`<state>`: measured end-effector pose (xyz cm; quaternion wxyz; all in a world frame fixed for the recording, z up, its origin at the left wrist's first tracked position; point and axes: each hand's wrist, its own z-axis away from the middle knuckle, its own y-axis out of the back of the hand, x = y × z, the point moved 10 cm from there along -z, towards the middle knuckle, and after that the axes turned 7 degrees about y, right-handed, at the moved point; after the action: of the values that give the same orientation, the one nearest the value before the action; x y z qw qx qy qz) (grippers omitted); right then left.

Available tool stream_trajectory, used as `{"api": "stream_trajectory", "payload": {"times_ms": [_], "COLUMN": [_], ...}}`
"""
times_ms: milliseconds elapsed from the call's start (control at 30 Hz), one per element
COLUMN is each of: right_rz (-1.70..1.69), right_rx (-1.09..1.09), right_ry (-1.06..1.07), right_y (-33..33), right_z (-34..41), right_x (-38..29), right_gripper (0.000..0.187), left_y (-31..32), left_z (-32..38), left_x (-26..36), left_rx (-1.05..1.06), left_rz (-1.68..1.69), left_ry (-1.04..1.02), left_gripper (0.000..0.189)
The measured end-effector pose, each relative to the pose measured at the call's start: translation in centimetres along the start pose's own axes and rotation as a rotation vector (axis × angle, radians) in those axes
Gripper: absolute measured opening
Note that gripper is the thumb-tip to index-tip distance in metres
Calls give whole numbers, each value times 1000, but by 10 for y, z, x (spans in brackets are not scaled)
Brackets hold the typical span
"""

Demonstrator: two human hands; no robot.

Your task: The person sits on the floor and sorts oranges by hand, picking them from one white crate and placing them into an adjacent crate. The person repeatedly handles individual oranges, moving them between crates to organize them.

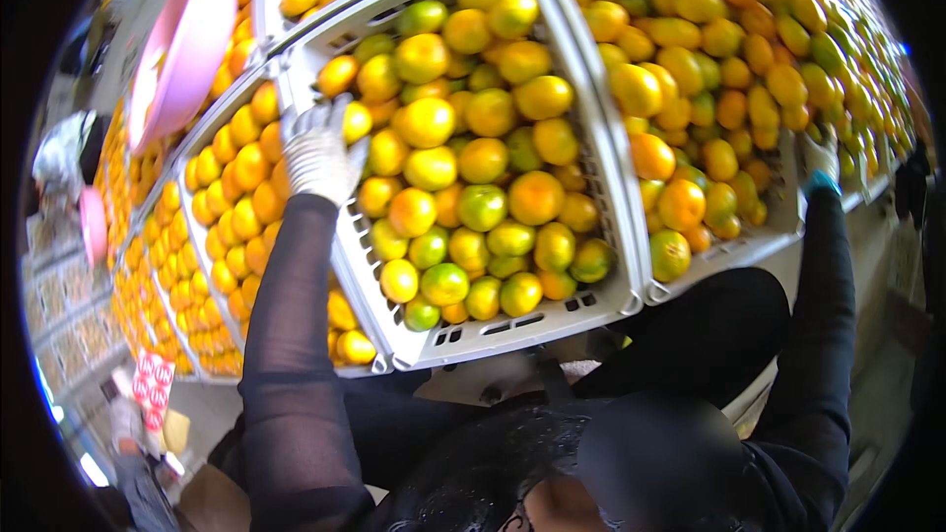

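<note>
My left hand (pixel 319 151), in a whitish knit glove, lies over the left rim of the middle white plastic crate (pixel 517 326). Its fingers and thumb are beside a small yellow citrus fruit (pixel 357 123); whether they grip it is unclear. Green, yellow and orange citrus fruits (pixel 482 207) fill much of this crate. At the far side of the right-hand crate (pixel 720 260), my right hand (pixel 822 157), gloved with a teal cuff, reaches in near its wall and the mixed fruit (pixel 681 203). The fingertips are partly hidden there, so a hold cannot be made out.
Crates of orange fruit (pixel 245 222) stand to the left. A pink basin (pixel 185 52) rests tilted at the upper left, and a smaller pink one (pixel 93 225) lies beyond. More citrus extends at the upper right. Another person's gloved hand (pixel 126 421) is near red-and-white printed sheets (pixel 153 390) at the lower left.
</note>
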<state>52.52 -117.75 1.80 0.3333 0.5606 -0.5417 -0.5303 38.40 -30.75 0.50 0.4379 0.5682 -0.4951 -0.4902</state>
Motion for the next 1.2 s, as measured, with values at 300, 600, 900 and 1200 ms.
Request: {"api": "stream_trajectory", "payload": {"times_ms": [300, 600, 900, 1200], "right_rz": [-604, -637, -226, -493], "right_rx": [-534, -396, -380, -483], "right_ry": [440, 1128, 1106, 1292], "right_y": [28, -133, -138, 7], "right_z": [118, 256, 275, 252], "right_x": [-431, -739, -775, -610], "right_gripper": [51, 51, 32, 30], "left_y": [-1, -10, -8, -32], "left_z": [21, 12, 14, 5], "left_x": [-23, -23, -42, -41], "left_rx": [-40, -111, 71, -94], "left_rz": [-154, -87, -96, -24], "left_ry": [110, 163, 115, 127], "left_gripper": [57, 57, 51, 80]}}
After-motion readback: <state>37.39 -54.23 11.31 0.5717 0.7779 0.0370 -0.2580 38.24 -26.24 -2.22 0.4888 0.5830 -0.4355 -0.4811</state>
